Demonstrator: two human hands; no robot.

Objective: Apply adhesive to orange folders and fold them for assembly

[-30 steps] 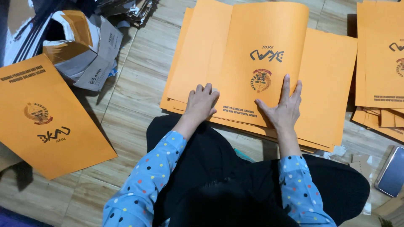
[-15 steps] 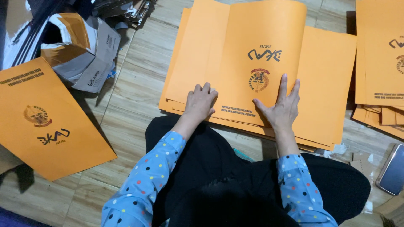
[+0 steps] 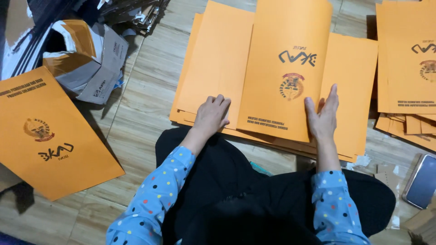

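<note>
Top folder: orange card, folded, printed with a dark logo and a round emblem; lies face up on the stack, fold edge toward the left, lower edge just before the knees.
Stack of sheets: same orange card, spread flat on the wooden floor, fanned a little at the left and right edges.
Left hand: palm down, fingers together and flat, pressing the lower left part of the stack beside the top folder; closed on nothing.
Right hand: flat, fingers spread, resting on the lower right edge of the top folder where it meets the sheet beneath; not clamped on it.
Handling, by judgement: light, thin, fairly stiff card; smooth, so likely to slide over the sheet below; creases or dog-ears easily at corners.
Where to take hold: probably the free right edge or a lower corner, pinched between thumb and fingers, other palm steadying the stack.
Nearby: second orange pile at right; single orange folder at left; torn cardboard box; phone.
</note>
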